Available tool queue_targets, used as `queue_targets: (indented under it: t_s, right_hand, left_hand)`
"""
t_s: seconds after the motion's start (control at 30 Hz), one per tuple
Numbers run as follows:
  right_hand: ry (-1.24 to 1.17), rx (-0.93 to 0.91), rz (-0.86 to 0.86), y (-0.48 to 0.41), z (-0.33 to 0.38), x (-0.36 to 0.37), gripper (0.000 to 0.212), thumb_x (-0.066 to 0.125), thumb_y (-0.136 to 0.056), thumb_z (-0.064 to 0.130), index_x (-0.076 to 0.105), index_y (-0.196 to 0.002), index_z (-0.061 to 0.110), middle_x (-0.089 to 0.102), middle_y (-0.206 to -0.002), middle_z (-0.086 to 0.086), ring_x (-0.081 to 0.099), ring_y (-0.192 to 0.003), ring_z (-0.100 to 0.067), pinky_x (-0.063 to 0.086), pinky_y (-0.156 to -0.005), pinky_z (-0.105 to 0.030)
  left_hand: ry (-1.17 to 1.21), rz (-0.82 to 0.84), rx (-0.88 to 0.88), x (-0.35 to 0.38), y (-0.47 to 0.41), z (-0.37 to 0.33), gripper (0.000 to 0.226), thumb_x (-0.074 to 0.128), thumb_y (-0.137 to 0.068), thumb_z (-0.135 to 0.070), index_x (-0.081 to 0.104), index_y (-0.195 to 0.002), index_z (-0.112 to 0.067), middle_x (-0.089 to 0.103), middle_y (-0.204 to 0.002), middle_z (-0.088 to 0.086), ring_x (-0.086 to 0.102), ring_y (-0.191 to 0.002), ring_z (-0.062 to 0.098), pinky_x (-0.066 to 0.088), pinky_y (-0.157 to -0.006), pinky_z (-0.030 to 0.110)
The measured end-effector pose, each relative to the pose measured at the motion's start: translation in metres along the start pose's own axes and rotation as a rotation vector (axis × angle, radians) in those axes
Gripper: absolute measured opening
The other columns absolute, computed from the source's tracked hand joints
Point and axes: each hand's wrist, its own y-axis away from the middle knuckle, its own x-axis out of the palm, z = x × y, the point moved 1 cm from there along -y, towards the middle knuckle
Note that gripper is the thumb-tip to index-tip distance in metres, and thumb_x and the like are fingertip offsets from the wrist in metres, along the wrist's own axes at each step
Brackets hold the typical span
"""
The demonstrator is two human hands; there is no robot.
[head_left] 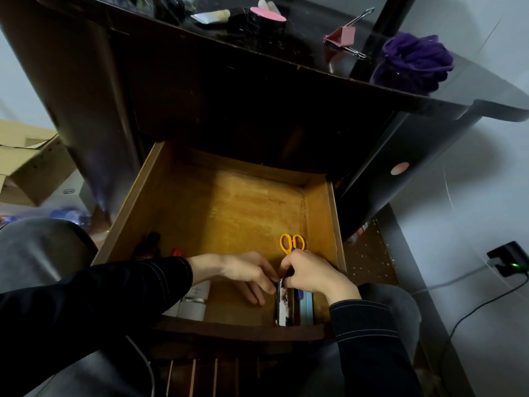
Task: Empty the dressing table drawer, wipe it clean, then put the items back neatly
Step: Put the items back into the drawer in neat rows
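Note:
The wooden drawer [229,202] is pulled out of the dark dressing table [257,90]. My left hand [243,272] and my right hand [312,275] meet near its front right corner, both gripping the top of a black-and-white flat case [284,306] that stands on edge. Orange-handled scissors [292,242] lie just behind my right hand. A pale blue flat item [307,308] stands against the right wall beside the case. White boxes [194,300] sit at the front left, partly under my left sleeve. A dark bottle [150,245] and a red-capped item [176,251] lie at the left wall.
On the tabletop lie a purple cloth [412,63], a pink binder clip [340,37], a pink-lidded black container [264,20] and a white tube [210,17]. A cardboard box [28,164] stands on the floor at left. A charger with cable [506,259] is plugged in at right.

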Motion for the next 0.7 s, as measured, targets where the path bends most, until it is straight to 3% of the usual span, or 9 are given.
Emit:
queue_targets:
  t_s: [0.17, 0.27, 0.4, 0.6, 0.7]
  right_hand:
    - [-0.004, 0.016, 0.0, 0.0005, 0.0009, -0.0007, 0.013, 0.065, -0.087, 0.019, 0.07, -0.099, 0.02, 0.067, -0.084, 0.0, 0.064, -0.076, -0.02, 0.044, -0.053, -0.032]
    - [-0.012, 0.025, 0.003, 0.0009, 0.0008, -0.0007, 0.019, 0.066, -0.086, 0.015, 0.069, -0.104, 0.018, 0.067, -0.092, -0.002, 0.064, -0.084, -0.023, 0.052, -0.062, -0.039]
    - [-0.057, 0.011, 0.01, -0.0002, 0.0004, 0.0013, 0.013, 0.068, -0.086, 0.01, 0.071, -0.098, 0.01, 0.068, -0.09, -0.011, 0.065, -0.083, -0.029, 0.054, -0.066, -0.045]
    - [-0.096, -0.016, 0.015, -0.002, 0.0003, 0.0021, 0.019, 0.065, -0.089, 0.004, 0.073, -0.102, 0.016, 0.065, -0.082, 0.002, 0.062, -0.073, -0.016, 0.046, -0.057, -0.028]
    - [-0.093, -0.025, 0.025, -0.002, 0.0007, 0.0022, 0.021, 0.064, -0.09, 0.001, 0.073, -0.101, 0.016, 0.063, -0.08, 0.002, 0.061, -0.074, -0.016, 0.045, -0.058, -0.028]
  left_hand:
    - [-0.006, 0.005, -0.01, 0.0007, 0.0038, -0.0026, 0.051, 0.068, -0.093, -0.01, 0.05, -0.141, -0.002, 0.069, -0.124, 0.017, 0.072, -0.102, 0.032, 0.06, -0.089, 0.039]
    - [-0.008, 0.024, -0.026, 0.0021, 0.0062, -0.0045, 0.054, 0.068, -0.093, -0.011, 0.046, -0.142, -0.001, 0.07, -0.121, 0.017, 0.071, -0.105, 0.035, 0.057, -0.094, 0.044]
    - [0.001, 0.045, -0.029, 0.0031, 0.008, -0.0059, 0.055, 0.068, -0.093, -0.01, 0.044, -0.142, -0.001, 0.069, -0.123, 0.018, 0.069, -0.108, 0.037, 0.054, -0.099, 0.047]
    - [0.013, 0.044, -0.028, 0.0035, 0.0095, -0.006, 0.054, 0.068, -0.092, -0.009, 0.046, -0.141, -0.001, 0.07, -0.122, 0.018, 0.069, -0.109, 0.038, 0.054, -0.099, 0.049]
    - [0.015, 0.046, -0.028, 0.0034, 0.0104, -0.0064, 0.055, 0.068, -0.092, -0.009, 0.045, -0.142, -0.001, 0.07, -0.122, 0.019, 0.068, -0.109, 0.038, 0.054, -0.099, 0.048]
